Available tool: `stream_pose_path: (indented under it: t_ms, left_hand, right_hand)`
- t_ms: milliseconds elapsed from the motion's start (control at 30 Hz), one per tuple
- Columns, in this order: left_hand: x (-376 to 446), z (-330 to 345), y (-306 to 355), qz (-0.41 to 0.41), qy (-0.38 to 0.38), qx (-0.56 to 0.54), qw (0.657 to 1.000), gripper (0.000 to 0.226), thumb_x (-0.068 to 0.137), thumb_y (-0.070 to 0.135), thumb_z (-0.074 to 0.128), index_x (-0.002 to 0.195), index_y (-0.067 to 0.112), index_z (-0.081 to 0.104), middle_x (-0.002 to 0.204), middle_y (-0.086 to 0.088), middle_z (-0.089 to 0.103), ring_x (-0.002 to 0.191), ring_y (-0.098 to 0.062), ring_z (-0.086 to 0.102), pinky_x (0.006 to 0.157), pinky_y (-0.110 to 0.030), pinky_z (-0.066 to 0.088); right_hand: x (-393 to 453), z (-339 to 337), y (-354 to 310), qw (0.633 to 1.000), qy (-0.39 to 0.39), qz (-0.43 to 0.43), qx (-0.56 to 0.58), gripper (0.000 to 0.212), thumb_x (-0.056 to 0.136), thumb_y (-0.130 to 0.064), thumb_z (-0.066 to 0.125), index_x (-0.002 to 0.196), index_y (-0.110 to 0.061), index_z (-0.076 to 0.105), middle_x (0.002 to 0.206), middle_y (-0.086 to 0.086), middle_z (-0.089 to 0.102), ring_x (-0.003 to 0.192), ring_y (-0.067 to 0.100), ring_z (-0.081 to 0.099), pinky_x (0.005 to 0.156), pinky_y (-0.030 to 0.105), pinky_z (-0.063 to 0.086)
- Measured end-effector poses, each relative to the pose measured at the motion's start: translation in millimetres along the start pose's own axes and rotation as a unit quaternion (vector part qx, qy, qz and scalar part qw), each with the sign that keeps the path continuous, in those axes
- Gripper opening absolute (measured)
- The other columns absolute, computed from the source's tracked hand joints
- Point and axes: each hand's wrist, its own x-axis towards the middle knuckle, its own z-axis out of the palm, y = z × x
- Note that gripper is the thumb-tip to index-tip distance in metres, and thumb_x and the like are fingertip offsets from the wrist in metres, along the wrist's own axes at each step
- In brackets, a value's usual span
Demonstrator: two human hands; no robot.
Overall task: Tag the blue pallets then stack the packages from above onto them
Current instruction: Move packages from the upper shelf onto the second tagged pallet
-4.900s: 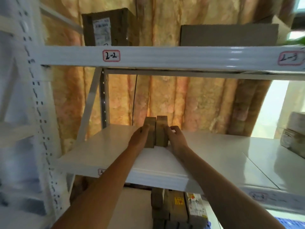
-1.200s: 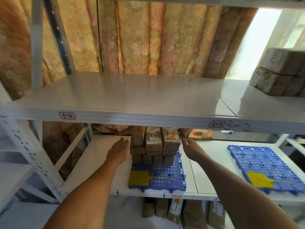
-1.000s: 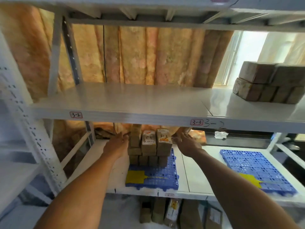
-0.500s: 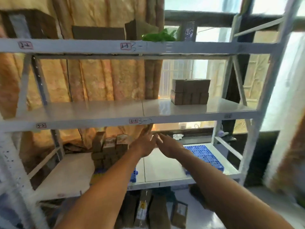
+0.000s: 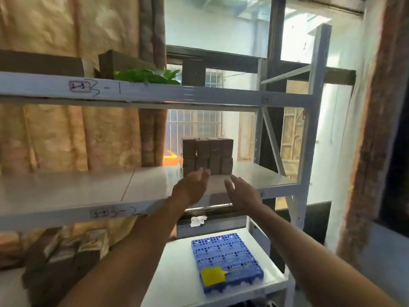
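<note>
left hand (image 5: 192,189) and right hand (image 5: 241,191) both open and empty, palms facing, set to flank the packages (image 5: 207,156) on the middle shelf (image 5: 88,191). tagged blue pallet (image 5: 226,258) waits bare on the shelf below.

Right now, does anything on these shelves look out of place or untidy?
Only one small thing: a crumpled white scrap lies loose on the ledge below the middle shelf, behind the blue pallet. The packages stand in a neat block, and the yellow tag lies flat on the pallet.
</note>
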Motion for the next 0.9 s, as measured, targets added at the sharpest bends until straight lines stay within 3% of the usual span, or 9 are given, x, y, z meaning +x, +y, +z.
stream_pose_path:
  t_ms: [133,233,367,567,633,733,900]
  left_hand:
    - [61.8,1.2,-20.1,-0.062,0.152,-0.028,0.986,0.072,0.098,0.068,0.013,0.13,0.027,0.062,0.136,-0.009,0.065,0.123,-0.035,0.062,0.1,-0.045,0.046]
    - [104.5,1.6,-37.3,-0.125,0.252,-0.064,0.957,0.067,0.103,0.061,0.018,0.143,0.024,0.056,0.144,-0.01,0.061,0.128,-0.035,0.059,0.105,-0.046,0.047]
    - [149.5,0.5,-58.0,-0.129,0.266,-0.14,0.945,0.061,0.104,0.056,0.028,0.155,0.026,0.04,0.16,-0.004,0.045,0.143,-0.03,0.046,0.115,-0.044,0.036]
    - [191.5,11.3,-62.1,-0.108,0.236,-0.23,0.938,0.06,0.106,0.055,0.029,0.156,0.024,0.038,0.16,-0.003,0.043,0.146,-0.026,0.042,0.118,-0.038,0.03]
    - [201.7,12.1,-61.9,-0.116,0.228,-0.245,0.935,0.059,0.106,0.055,0.028,0.151,0.022,0.046,0.154,-0.006,0.051,0.141,-0.026,0.047,0.121,-0.043,0.033]
    - [210.4,13.1,-57.7,-0.124,0.224,-0.248,0.934,0.06,0.106,0.056,0.024,0.135,0.018,0.06,0.133,-0.009,0.066,0.123,-0.028,0.061,0.113,-0.05,0.044]
    - [211.8,10.0,-48.2,-0.12,0.262,-0.207,0.935,0.062,0.105,0.058,0.023,0.124,0.016,0.064,0.121,-0.009,0.07,0.112,-0.025,0.065,0.107,-0.045,0.048]
  right_hand:
    - [63.3,13.4,26.1,0.998,0.063,-0.003,0.02,0.055,0.106,-0.054,0.03,0.143,-0.02,0.053,0.146,0.005,0.06,0.132,0.028,0.058,0.101,0.045,0.049]
    - [104.4,23.7,31.7,0.994,0.097,-0.025,0.041,0.049,0.106,-0.048,0.033,0.14,-0.02,0.054,0.14,0.005,0.064,0.127,0.028,0.062,0.096,0.043,0.051]
    - [150.3,40.6,8.0,0.987,0.138,-0.064,0.049,0.05,0.107,-0.044,0.039,0.15,-0.021,0.047,0.15,0.0,0.057,0.137,0.025,0.055,0.106,0.043,0.049]
    - [202.1,61.2,-41.4,0.983,0.133,-0.096,0.078,0.062,0.098,-0.045,0.048,0.156,-0.024,0.037,0.154,-0.002,0.051,0.138,0.027,0.052,0.094,0.048,0.056]
    - [213.4,70.3,-46.8,0.988,0.115,-0.085,0.061,0.068,0.096,-0.047,0.049,0.157,-0.023,0.033,0.156,0.001,0.045,0.138,0.029,0.048,0.091,0.046,0.056]
    - [222.2,80.7,-46.7,0.987,0.122,-0.072,0.08,0.067,0.091,-0.053,0.053,0.15,-0.025,0.038,0.145,0.003,0.05,0.128,0.027,0.053,0.084,0.041,0.056]
    - [230.1,79.7,-47.2,0.966,0.137,-0.039,0.216,0.044,0.092,-0.061,0.048,0.124,-0.031,0.053,0.124,-0.002,0.056,0.105,0.022,0.065,0.08,0.036,0.055]
